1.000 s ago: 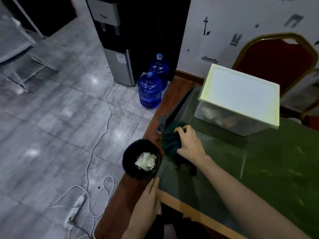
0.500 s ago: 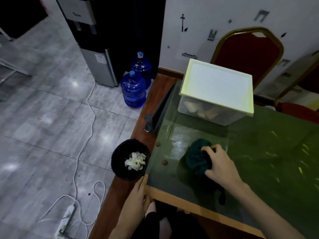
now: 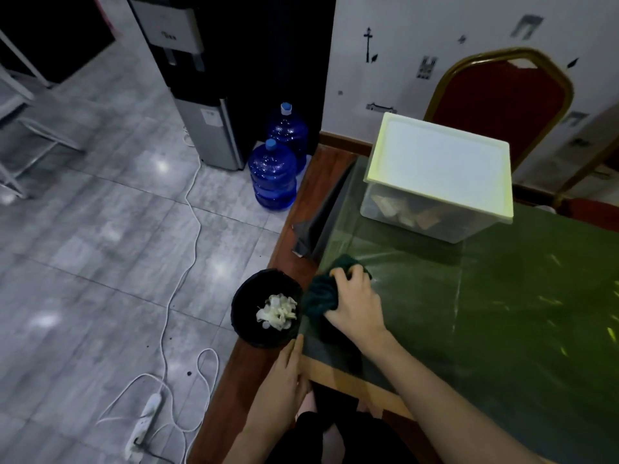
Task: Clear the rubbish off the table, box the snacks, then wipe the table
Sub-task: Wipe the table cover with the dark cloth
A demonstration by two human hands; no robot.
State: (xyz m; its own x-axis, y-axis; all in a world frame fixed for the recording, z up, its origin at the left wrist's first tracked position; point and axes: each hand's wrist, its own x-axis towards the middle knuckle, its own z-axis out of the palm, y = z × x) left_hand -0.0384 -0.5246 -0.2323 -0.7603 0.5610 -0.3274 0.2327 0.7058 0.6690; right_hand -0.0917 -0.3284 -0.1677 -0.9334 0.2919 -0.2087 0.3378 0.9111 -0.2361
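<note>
The cloth (image 3: 320, 296), bunched in the right hand's (image 3: 355, 306) grip, has swept back beside the bin (image 3: 243, 324) (wiping is well underway); the left hand (image 3: 284, 380) rests straight-fingered just below the bin.

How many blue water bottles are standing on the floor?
2. The nearer blue bottle stands on the floor by the table; the farther blue bottle stands behind it, beside the water dispenser. More may be hidden.

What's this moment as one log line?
stage: wiping | right hand: grips cloth | left hand: rests on table edge | box: lidded
</note>
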